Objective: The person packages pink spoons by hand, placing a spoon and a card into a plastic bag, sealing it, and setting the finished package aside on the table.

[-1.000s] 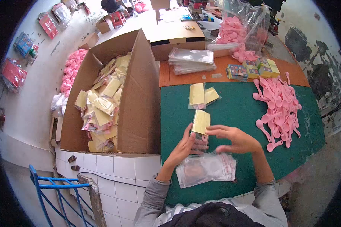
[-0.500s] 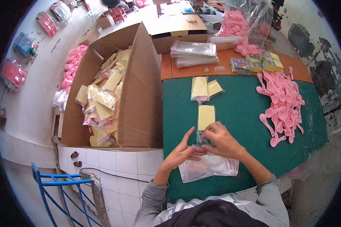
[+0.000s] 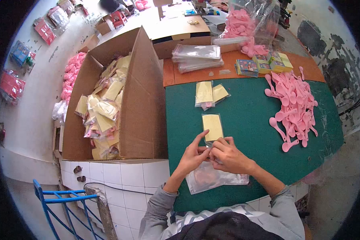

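Observation:
A clear plastic bag with a yellow card (image 3: 213,127) in it lies on the green table top, and both hands meet at its near end. My right hand (image 3: 231,157) is closed, its fingers pinching that end. My left hand (image 3: 193,159) presses against it from the other side, index finger stretched along the bag's left edge and the other fingers curled in; the exact grip is partly hidden. Under and in front of the hands is a pile of clear plastic bags (image 3: 216,178). Farther up the table lie two filled bags with yellow cards (image 3: 204,93), something pink showing at the bottom.
Pink spoons (image 3: 294,106) are heaped on the right. A big cardboard box (image 3: 144,108) with many packed bags stands at the left. Stacked clear sleeves (image 3: 198,56), card stacks (image 3: 247,68) and a bag of pink spoons (image 3: 241,25) line the back. A blue metal frame (image 3: 64,196) stands lower left.
The right hand has come down and closed at the bag's near end, against the left hand. The view has shifted slightly.

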`<state>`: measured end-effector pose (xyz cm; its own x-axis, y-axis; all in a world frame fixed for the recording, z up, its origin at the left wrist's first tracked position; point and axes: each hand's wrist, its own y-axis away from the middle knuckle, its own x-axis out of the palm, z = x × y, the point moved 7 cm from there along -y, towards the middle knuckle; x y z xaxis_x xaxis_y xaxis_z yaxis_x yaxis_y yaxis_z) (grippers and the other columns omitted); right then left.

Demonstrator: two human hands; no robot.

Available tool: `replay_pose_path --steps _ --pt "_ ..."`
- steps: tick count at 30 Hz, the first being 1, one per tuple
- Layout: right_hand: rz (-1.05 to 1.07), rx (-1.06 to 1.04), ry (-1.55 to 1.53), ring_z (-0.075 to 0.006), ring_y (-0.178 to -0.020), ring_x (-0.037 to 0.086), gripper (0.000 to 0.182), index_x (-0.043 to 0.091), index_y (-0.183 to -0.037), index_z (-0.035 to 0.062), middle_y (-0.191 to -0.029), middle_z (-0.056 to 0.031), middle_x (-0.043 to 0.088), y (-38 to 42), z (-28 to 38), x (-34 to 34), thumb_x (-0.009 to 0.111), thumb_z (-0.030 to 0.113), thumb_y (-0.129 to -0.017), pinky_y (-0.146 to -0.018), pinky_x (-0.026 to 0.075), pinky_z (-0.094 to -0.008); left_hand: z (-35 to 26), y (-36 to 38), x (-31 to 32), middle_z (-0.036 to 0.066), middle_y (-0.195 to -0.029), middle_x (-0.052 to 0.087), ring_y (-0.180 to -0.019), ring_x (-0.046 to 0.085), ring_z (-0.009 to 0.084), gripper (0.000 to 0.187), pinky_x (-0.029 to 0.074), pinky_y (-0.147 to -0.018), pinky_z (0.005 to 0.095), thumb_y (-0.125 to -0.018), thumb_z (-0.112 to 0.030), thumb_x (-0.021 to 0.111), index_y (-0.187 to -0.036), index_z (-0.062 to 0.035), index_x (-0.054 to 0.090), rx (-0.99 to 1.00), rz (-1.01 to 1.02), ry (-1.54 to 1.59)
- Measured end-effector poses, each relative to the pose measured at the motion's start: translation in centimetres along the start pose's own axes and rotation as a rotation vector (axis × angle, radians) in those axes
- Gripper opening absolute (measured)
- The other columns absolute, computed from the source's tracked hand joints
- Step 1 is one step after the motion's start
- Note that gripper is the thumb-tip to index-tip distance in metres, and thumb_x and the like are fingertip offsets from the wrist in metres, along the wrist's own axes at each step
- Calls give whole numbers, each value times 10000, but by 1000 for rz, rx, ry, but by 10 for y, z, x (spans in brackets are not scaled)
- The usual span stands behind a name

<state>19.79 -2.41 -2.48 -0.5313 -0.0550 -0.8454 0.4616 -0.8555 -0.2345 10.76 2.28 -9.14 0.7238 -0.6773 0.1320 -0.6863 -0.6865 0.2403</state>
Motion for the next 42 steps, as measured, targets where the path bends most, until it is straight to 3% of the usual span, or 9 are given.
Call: replay_pose_path --steps 7,13,14,18,20,23,29,38,42 --pt "-3 48 -879 -201 -864 550 232 591 -916 35 -940 -76 578 64 -92 -114 677 62 -703 -804 434 -327 4 -2 -5 111 -954 641 -832 623 135 420 536 -739 259 -898 -38 481 -1310 -77 402 -65 -61 160" --pt "-619 918 340 -273 -992 575 347 499 -1180 18 -1027 -172 591 186 -224 -281 514 93 -841 -882 444 -357 0 -3 2 104 -1047 625 -916 619 138 243 511 -834 254 -925 -93 488 -1134 8 560 -34 34 216" --pt "-654 1059 498 -290 -1019 572 385 475 -1222 16 -1064 -179 590 207 -240 -274 507 97 -846 -902 437 -367 1 -2 4 105 -1058 620 -929 615 138 242 509 -841 259 -927 -95 485 -1129 14 560 -46 24 245" --pt "-206 35 22 -340 -1037 485 554 477 -1140 49 -1126 -146 508 33 -55 -109 766 238 -707 -785 453 -413 -7 2 9 123 -1090 602 -963 609 156 249 510 -855 278 -932 -77 464 -1144 29 540 -40 -2 356" --pt "-359 812 -762 -283 -781 570 342 571 -986 25 -946 -134 571 23 -77 -55 741 175 -730 -647 468 -366 -8 6 8 107 -1086 603 -967 602 152 250 503 -857 277 -927 -66 463 -1150 19 534 -16 12 394" --pt "-296 100 -42 -233 -858 579 222 574 -889 66 -985 -104 495 16 -44 -20 706 66 -711 -741 503 -344 -10 13 6 72 -1044 618 -946 599 138 237 493 -851 273 -903 -31 475 -1131 -3 536 38 34 352" --pt "-327 187 -298 -178 -828 576 220 607 -877 56 -978 -87 496 26 -61 -13 732 54 -697 -694 508 -277 -6 10 -4 74 -923 623 -825 627 123 147 538 -736 274 -826 13 590 -964 8 539 135 -98 -338" --pt "-268 653 -1222 -111 -775 593 103 556 -878 -26 -881 -69 581 38 -92 35 601 66 -862 -682 514 -255 -9 7 -13 72 -833 624 -782 633 131 129 553 -664 257 -810 -63 647 -879 21 577 170 -289 -388" --pt "-297 705 -1077 -128 -689 625 110 525 -875 -26 -795 -80 613 38 -93 33 578 71 -880 -622 526 -248 -1 4 -17 69 -833 623 -758 630 126 139 552 -655 256 -794 -83 668 -841 21 589 116 -321 -355"
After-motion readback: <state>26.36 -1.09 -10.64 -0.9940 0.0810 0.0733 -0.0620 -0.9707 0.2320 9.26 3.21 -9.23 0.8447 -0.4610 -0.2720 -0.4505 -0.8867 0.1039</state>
